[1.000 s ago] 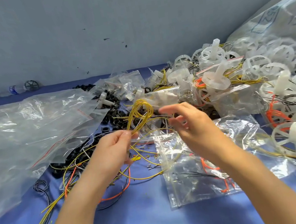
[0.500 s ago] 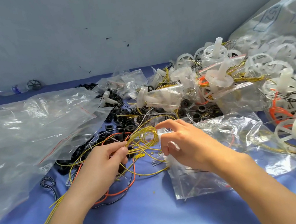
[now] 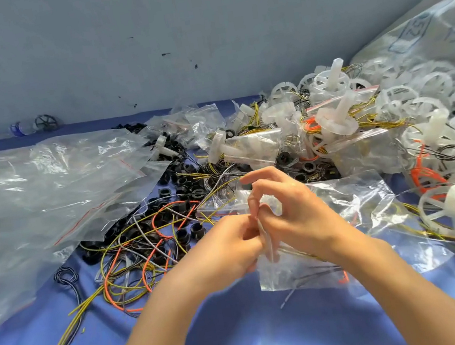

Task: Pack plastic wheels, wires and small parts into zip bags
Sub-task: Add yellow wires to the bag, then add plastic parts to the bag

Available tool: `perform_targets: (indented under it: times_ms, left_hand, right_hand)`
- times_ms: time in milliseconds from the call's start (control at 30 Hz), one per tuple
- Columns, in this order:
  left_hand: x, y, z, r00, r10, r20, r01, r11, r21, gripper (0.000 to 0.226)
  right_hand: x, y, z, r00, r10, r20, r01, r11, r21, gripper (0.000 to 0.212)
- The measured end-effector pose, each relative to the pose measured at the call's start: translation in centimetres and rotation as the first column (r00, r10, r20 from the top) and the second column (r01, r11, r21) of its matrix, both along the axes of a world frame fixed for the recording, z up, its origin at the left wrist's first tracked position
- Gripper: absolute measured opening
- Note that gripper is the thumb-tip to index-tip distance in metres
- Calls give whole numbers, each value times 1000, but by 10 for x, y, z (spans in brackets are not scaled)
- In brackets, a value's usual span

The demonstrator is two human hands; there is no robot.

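Both our hands pinch the small zip bag [image 3: 301, 268] at its mouth: left hand [image 3: 232, 249] closed on the edge, right hand [image 3: 291, 210] beside it. Loose wires [image 3: 132, 259] lie left on the blue table [image 3: 246, 333].

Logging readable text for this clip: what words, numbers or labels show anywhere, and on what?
"52" or thereabouts: blue handwritten marks in a drawn box on the big clear sack at far right; blurred and seen at a slant, so the reading is unsure.
More blue marks to the right of that box on the same sack: too blurred to read.
Bottle at far left: no text can be made out.
Zip bags: red seal lines only, no print.
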State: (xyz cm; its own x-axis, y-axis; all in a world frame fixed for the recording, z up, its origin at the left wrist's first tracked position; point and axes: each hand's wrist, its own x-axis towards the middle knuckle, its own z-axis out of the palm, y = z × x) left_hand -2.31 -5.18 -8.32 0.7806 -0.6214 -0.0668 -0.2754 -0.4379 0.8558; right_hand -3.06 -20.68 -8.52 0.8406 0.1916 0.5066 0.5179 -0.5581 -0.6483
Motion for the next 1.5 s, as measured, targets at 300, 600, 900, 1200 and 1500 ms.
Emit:
perform_targets:
  times_ms: [300, 600, 900, 1200, 1500]
  left_hand:
    - [11, -29, -16, 970, -138, 198, 122, 988, 91, 20]
    - [21, -12, -16, 1000, 8, -28, -10, 997, -75, 33]
    - [40, 16, -4, 821, 549, 155, -478, 810, -340, 22]
    - [55, 62, -8, 600, 751, 276, -721, 657, -221, 23]
    - [48, 69, -22, 686, 497, 532, -639, 761, 112, 21]
  right_hand:
    - [-4, -4, -1, 993, 44, -111, -28, 989, 144, 29]
    - [5, -45, 19, 975, -146, -169, 213, 832, 512, 30]
    - [12, -49, 14, 954, -234, -188, 298, 809, 506, 30]
    - [10, -7, -11, 986, -160, -37, 144, 949, -279, 32]
    - [9, 12, -13, 994, -89, -70, 49, 897, -440, 49]
